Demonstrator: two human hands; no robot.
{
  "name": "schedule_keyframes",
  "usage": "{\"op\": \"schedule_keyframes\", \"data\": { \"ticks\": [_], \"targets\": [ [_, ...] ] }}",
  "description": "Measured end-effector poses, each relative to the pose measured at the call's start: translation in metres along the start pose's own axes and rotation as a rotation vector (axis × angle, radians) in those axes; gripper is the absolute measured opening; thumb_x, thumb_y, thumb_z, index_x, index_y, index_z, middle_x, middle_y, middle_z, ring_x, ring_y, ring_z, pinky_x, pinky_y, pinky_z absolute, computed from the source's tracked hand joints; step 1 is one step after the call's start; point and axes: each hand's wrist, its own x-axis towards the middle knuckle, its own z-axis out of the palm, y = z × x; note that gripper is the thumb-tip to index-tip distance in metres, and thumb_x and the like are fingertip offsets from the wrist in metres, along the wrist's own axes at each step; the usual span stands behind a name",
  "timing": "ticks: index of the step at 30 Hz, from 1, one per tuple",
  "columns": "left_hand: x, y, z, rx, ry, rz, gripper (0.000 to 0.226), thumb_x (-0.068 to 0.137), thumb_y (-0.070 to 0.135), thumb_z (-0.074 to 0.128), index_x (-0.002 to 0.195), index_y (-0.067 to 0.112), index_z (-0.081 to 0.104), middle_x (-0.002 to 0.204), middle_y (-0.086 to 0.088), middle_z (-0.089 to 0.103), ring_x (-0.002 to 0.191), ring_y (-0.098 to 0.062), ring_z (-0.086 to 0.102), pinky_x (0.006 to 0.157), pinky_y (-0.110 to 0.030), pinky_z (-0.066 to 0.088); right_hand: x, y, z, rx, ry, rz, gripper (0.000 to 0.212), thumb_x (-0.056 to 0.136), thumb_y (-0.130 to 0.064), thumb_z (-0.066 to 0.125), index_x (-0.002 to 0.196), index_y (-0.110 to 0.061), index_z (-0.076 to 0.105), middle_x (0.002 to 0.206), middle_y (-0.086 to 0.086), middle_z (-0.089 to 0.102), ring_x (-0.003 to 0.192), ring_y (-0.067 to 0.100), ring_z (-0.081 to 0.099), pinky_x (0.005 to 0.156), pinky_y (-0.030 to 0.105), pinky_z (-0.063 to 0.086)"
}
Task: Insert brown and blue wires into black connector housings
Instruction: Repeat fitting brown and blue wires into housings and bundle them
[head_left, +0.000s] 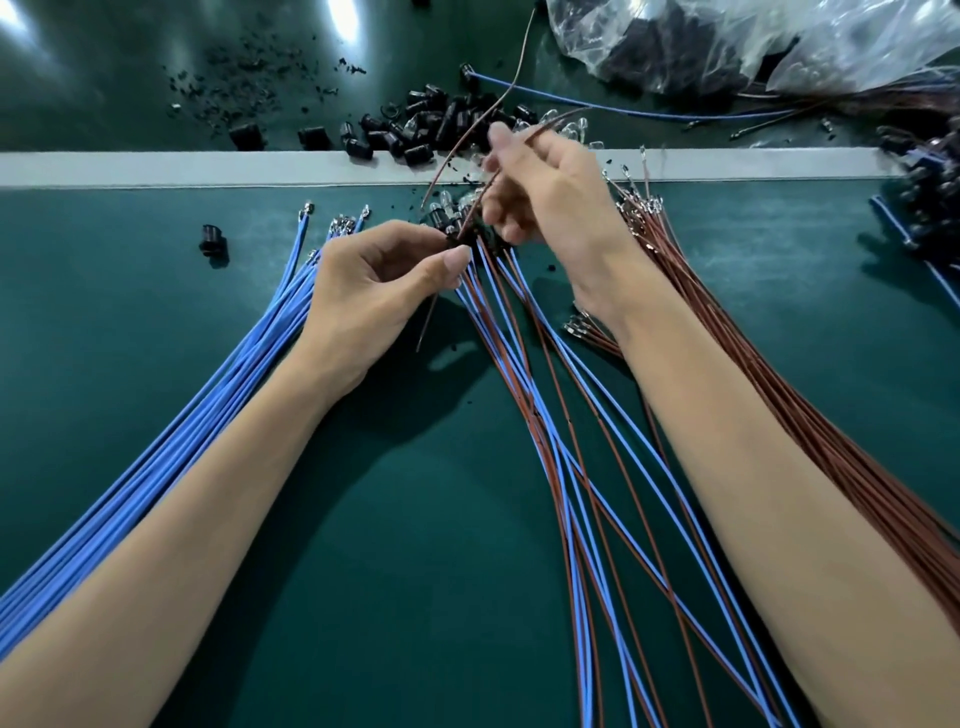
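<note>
Brown wire (474, 210), pinched by your right hand (550, 192), slants down and left; its lower end reaches the black housing (457, 236), gripped between thumb and forefinger of your left hand (374, 280), just beneath the right.

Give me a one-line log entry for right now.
left hand pinches black connector housing | right hand holds brown wire, end at housing | seating: cannot tell | spare housings beyond grey strip
</note>
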Motion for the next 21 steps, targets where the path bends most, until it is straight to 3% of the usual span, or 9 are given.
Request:
{"op": "schedule_keyframes", "data": {
  "ticks": [2, 6, 9, 11, 14, 17, 21],
  "targets": [
    [0.0000, 0.0008, -0.0005, 0.006, -0.013, 0.003, 0.016, 0.074, 0.029, 0.073, 0.083, 0.017, 0.068, 0.067, 0.010, 0.070, 0.065, -0.006, 0.064, 0.068, -0.017, 0.051, 0.0014, 0.0014, -0.0015, -0.038, -0.005, -0.007, 0.023, 0.097, -0.022, 0.053, 0.075, -0.013, 0.055, 0.056, -0.005, 0.057, 0.048, 0.006, 0.049, 0.048, 0.016, 0.040],
    [-0.0001, -0.0005, -0.0021, 0.034, -0.060, 0.001, 0.015, 0.075, 0.029, 0.075, 0.083, 0.018, 0.069, 0.070, 0.009, 0.070, 0.068, -0.009, 0.063, 0.072, -0.023, 0.053, -0.0013, 0.0056, -0.0005, -0.301, -0.234, 0.039, 0.020, 0.089, -0.025, 0.066, 0.078, -0.009, 0.063, 0.057, -0.004, 0.057, 0.049, 0.003, 0.049, 0.052, 0.018, 0.041],
    [0.0000, 0.0004, -0.0024, 0.040, -0.055, -0.001, 0.018, 0.074, 0.034, 0.074, 0.082, 0.018, 0.069, 0.068, 0.010, 0.070, 0.065, -0.007, 0.063, 0.070, -0.020, 0.051, 0.0000, 0.0002, -0.0027, -0.138, -0.104, 0.067, 0.025, 0.093, -0.034, 0.059, 0.087, -0.010, 0.061, 0.059, -0.005, 0.061, 0.051, 0.007, 0.050, 0.052, 0.017, 0.041],
    [-0.0005, 0.0011, -0.0018, 0.043, -0.050, -0.004, 0.017, 0.073, 0.034, 0.073, 0.081, 0.019, 0.069, 0.068, 0.009, 0.069, 0.065, -0.007, 0.063, 0.069, -0.020, 0.051, 0.0020, -0.0028, -0.0052, -0.012, -0.007, 0.078, 0.025, 0.097, -0.031, 0.051, 0.080, -0.014, 0.057, 0.058, -0.004, 0.060, 0.051, 0.008, 0.049, 0.051, 0.016, 0.040],
    [-0.0007, 0.0019, -0.0014, 0.055, -0.052, -0.005, 0.016, 0.073, 0.032, 0.073, 0.079, 0.019, 0.068, 0.066, 0.010, 0.069, 0.064, -0.008, 0.062, 0.070, -0.022, 0.051, 0.0007, -0.0029, -0.0077, -0.112, -0.076, 0.056, 0.028, 0.097, -0.022, 0.052, 0.071, -0.014, 0.057, 0.058, -0.003, 0.056, 0.051, 0.005, 0.048, 0.050, 0.014, 0.040],
    [-0.0009, 0.0019, -0.0010, 0.061, -0.061, -0.001, 0.016, 0.073, 0.032, 0.073, 0.081, 0.018, 0.068, 0.066, 0.010, 0.069, 0.064, -0.006, 0.062, 0.070, -0.020, 0.052, -0.0032, -0.0026, -0.0086, -0.291, -0.231, 0.079, 0.023, 0.092, -0.025, 0.062, 0.077, -0.008, 0.065, 0.060, -0.002, 0.058, 0.055, 0.005, 0.049, 0.053, 0.012, 0.041],
    [-0.0005, 0.0016, -0.0020, 0.066, -0.058, -0.002, 0.016, 0.074, 0.032, 0.073, 0.081, 0.018, 0.069, 0.066, 0.010, 0.069, 0.062, -0.004, 0.062, 0.068, -0.018, 0.051, 0.0006, -0.0025, -0.0073, -0.128, -0.012, 0.110, 0.022, 0.094, -0.032, 0.058, 0.084, -0.012, 0.062, 0.061, -0.005, 0.062, 0.053, 0.005, 0.050, 0.055, 0.017, 0.041]
  ]
}}
